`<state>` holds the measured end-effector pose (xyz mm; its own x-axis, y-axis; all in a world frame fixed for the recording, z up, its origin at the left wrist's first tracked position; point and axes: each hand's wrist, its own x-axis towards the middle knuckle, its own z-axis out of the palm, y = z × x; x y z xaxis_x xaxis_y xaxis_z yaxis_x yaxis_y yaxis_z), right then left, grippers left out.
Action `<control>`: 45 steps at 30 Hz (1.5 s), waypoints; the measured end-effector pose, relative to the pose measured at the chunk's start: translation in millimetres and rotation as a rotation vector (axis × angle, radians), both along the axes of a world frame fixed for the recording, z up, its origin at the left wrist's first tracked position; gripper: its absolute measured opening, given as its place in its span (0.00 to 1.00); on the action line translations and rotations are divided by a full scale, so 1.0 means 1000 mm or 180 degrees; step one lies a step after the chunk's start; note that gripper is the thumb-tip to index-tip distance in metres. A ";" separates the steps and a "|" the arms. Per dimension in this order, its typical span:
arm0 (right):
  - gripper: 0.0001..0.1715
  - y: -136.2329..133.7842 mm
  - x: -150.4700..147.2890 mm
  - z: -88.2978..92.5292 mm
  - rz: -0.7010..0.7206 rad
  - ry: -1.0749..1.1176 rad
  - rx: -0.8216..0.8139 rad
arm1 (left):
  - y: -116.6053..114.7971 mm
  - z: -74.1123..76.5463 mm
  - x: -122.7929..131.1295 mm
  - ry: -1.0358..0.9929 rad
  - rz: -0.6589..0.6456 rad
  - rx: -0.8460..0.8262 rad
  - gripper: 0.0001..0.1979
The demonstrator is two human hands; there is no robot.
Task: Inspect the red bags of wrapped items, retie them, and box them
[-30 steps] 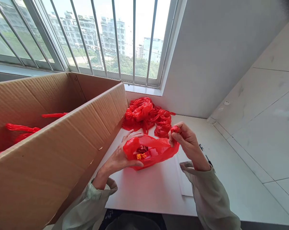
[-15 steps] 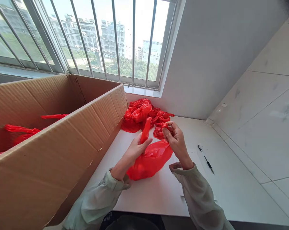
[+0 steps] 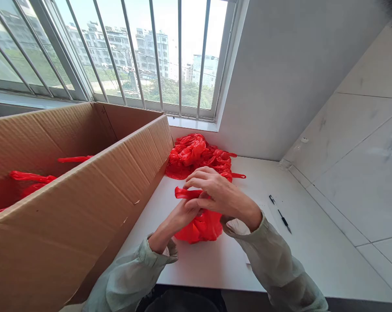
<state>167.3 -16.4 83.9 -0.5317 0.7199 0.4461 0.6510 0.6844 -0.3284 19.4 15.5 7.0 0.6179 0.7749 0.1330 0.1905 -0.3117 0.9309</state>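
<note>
A thin red plastic bag (image 3: 200,229) hangs low over the white tabletop, its top gathered between my two hands. My left hand (image 3: 185,211) is closed round the gathered part, its fingers partly hidden by the bag and by the other hand. Curled over from the right, my right hand (image 3: 217,190) has its thumb against the left hand and its fingers arched about the bag's handle end, which sticks out to the left. Just behind the hands lies a crumpled heap of similar red bags (image 3: 191,151).
A tall open cardboard box (image 3: 118,182) on the left holds more red bags (image 3: 36,180). On the white table (image 3: 313,268) at right lies a black pen (image 3: 284,220), its cap end pointing away. A barred window (image 3: 170,65) and a grey wall stand behind.
My right hand has moved left across to my left hand, bringing its side of the bag along. The bag is now bunched narrower, and its handle end has swung from upright to pointing left.
</note>
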 end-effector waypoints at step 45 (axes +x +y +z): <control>0.19 0.007 -0.004 -0.109 0.0072 0.4822 -0.3013 | 0.010 0.003 -0.003 0.0916 -0.0198 0.2778 0.12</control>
<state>162.9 -9.0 -25.4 -0.1031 0.9946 -0.0138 -0.5686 -0.0703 -0.8196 16.7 25.9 10.5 0.7549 0.4362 0.4897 0.3376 -0.8987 0.2801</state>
